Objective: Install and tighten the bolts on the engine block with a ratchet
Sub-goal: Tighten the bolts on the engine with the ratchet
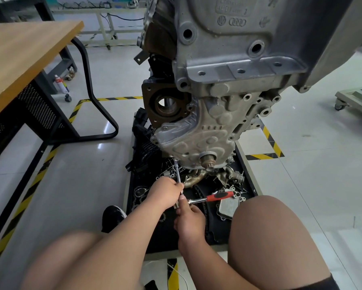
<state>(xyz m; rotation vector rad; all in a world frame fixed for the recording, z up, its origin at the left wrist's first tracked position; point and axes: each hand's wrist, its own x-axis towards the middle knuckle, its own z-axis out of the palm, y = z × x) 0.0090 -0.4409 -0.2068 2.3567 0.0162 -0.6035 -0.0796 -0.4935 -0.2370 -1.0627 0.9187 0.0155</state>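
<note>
Bare knees (75, 258) flanking, left grip (167, 191) is clasping steel extension bar (177, 170) at grey engine block (197, 139), right grip (189, 218) pinching red-handled ratchet (217, 196); swing next

Left hand (168, 191) grips the extension (178, 172); right hand (190, 219) holds the ratchet (219, 195).

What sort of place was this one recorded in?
Probably an automotive workshop or training bay: an engine block stands over a tray of loose parts, yellow-black hazard tape marks the tiled floor, and a wooden workbench sits alongside.
</note>
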